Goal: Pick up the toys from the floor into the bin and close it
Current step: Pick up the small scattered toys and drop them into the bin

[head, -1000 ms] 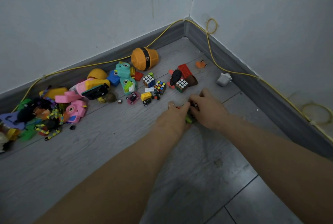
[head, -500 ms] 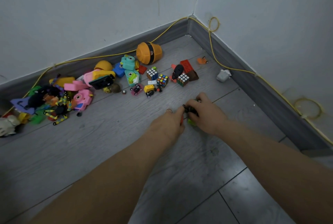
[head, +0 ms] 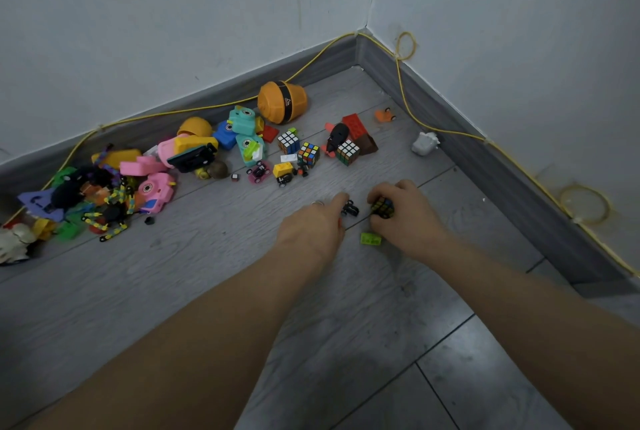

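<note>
Reaching down to the floor (head: 173, 291), the right hand (head: 403, 218) has its fingers curled around a little puzzle cube (head: 382, 207). The left hand (head: 311, 227) sits just beside it, fingers bent, with its fingertips touching a tiny black toy (head: 349, 210); I cannot tell if it grips it. A green brick (head: 370, 239) lies between the two wrists. More toys lie past the hands, like three cubes (head: 308, 153) and an orange pot (head: 282, 102).
</note>
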Demonstrator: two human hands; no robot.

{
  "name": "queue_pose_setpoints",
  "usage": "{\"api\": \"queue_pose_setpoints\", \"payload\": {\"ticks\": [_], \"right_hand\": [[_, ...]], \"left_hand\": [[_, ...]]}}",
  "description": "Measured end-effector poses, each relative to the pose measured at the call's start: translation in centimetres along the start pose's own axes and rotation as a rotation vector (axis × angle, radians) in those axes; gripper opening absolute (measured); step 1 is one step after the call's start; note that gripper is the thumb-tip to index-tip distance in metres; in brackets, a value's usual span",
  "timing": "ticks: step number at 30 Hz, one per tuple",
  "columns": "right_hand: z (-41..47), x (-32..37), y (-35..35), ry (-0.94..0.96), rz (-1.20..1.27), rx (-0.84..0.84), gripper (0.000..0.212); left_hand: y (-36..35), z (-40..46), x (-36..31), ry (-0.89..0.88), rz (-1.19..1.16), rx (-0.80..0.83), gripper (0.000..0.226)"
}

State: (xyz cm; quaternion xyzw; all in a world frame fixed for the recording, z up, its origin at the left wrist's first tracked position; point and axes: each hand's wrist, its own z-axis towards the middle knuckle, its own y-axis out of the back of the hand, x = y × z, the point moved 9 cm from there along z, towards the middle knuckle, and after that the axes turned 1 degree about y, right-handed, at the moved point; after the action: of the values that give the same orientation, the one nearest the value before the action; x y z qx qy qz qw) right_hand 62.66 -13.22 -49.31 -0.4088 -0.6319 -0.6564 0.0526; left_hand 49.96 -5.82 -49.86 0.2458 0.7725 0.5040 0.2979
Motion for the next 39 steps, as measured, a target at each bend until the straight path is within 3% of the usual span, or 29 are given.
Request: {"api": "queue_pose_setpoints", "payload": {"ticks": [7, 12, 24, 27, 31, 39], "right_hand": [[-3.1, 0.9, -2.9, 0.163, -0.166, 0.136, 0.026], [-3.5, 1.6, -3.1, 0.204, -0.253, 0.099, 0.02], [-1.2, 4.0, -1.7, -0.101, 0.118, 0.033, 0.007], [-1.1, 7.5, -2.2, -0.221, 0.458, 0.032, 0.007], [-1.7, 16.4, -4.1, -0.306, 0.832, 0.169, 0.008], [-7.8, 42.9, -9.5, 0.024, 1.037, 0.479, 0.005]], "left_hand": [[-1.1, 2.7, -1.6, -0.065, 0.121, 0.138, 0.037], [-1.3, 2.9, -1.3, -0.102, 0.129, 0.137, 0.02], [2.7, -1.4, 5.1, -0.023, -0.09, 0.043, 0.014], [5.3, -3.4, 8.3, 0.008, -0.072, -0.013, 0.017], [11.3, -8.8, 14.6, 0.078, -0.095, -0.124, 0.019], [22.2, -27.1, 30.4, 0.395, -0.264, -0.371, 0.019]]}}
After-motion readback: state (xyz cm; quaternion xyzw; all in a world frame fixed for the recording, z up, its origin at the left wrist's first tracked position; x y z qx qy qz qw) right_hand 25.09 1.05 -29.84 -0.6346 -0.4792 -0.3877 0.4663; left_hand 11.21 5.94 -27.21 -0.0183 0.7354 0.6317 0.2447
